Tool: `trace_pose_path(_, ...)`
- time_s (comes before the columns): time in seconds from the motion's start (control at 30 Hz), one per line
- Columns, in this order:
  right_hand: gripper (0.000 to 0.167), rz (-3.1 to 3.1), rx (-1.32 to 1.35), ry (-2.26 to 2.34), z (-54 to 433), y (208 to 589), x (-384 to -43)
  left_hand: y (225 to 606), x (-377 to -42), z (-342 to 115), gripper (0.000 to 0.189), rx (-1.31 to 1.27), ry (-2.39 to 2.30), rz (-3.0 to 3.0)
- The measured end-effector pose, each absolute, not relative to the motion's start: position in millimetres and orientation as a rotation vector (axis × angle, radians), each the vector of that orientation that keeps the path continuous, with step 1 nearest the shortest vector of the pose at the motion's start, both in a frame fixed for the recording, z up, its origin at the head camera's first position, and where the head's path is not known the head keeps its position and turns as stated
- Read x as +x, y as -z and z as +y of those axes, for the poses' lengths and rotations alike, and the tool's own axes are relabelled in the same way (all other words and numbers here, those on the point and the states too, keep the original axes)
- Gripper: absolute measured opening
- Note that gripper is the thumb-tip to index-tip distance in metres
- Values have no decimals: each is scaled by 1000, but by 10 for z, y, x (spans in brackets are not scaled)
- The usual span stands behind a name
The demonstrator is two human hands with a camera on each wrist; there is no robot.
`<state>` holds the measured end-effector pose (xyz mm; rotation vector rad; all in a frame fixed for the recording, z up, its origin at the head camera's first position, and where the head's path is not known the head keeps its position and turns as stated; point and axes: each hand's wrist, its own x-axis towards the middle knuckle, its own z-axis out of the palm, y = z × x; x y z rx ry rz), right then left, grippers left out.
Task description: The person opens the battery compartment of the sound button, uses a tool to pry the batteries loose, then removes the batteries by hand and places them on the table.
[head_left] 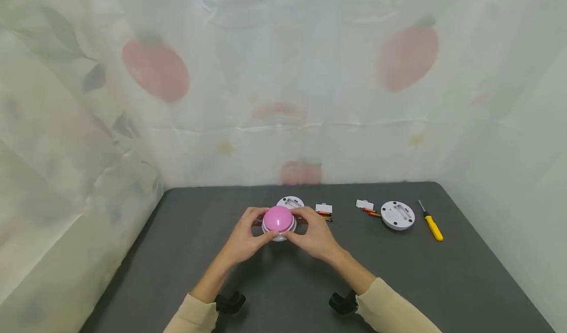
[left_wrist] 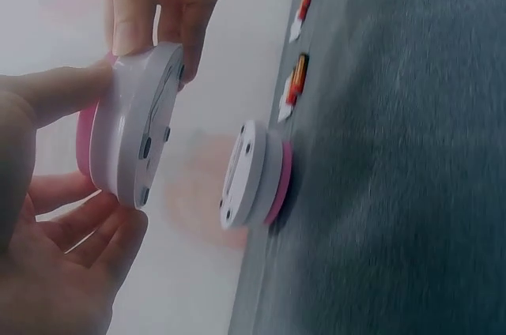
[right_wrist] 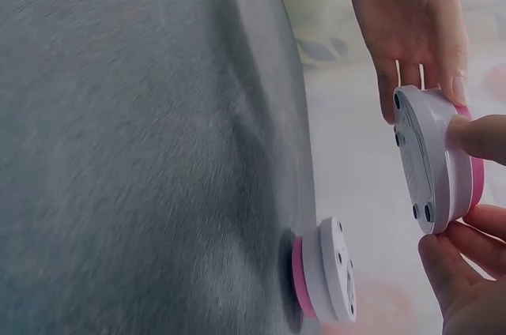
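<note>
A round push button with a pink dome point(head_left: 278, 218) and white base is held up between both hands, dome toward the head camera. My left hand point(head_left: 242, 238) grips its left side, thumb on the near rim and fingers round the far side. On the opposite side, my right hand point(head_left: 318, 235) grips it the same way. In the left wrist view, the white base point(left_wrist: 134, 126) faces away from the palm, its dark round feet visible. Just behind it, a second push button point(head_left: 290, 201) lies dome down on the table, partly hidden by the hands.
A third push button point(head_left: 397, 216) lies dome down at the right, its battery slot showing. Beside it is a yellow-handled screwdriver point(head_left: 434, 227). Small white covers point(head_left: 324, 208) and red-orange batteries point(head_left: 374, 214) lie in two groups on the dark table point(head_left: 190, 254). A printed curtain point(head_left: 221, 102) hangs behind.
</note>
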<state>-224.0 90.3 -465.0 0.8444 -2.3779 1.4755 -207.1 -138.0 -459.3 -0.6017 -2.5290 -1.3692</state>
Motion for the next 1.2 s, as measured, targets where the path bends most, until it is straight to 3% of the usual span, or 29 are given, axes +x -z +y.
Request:
trace_pose_path(0.67,54,-2371,811,-1442,1560,4762,-1966,4684,-1889,-792,64,-729,1392,-2556)
trace_pose_path(0.97,48,-2415,784,-1594,1779,4789,-1873,4760,-1825,-738,80,-879,1397,-2623)
trace_pose_path(1.2,44,-2444,761,-1784,1848,4808,-1841,4837,-1827,-771,74,-963,1513,-2493)
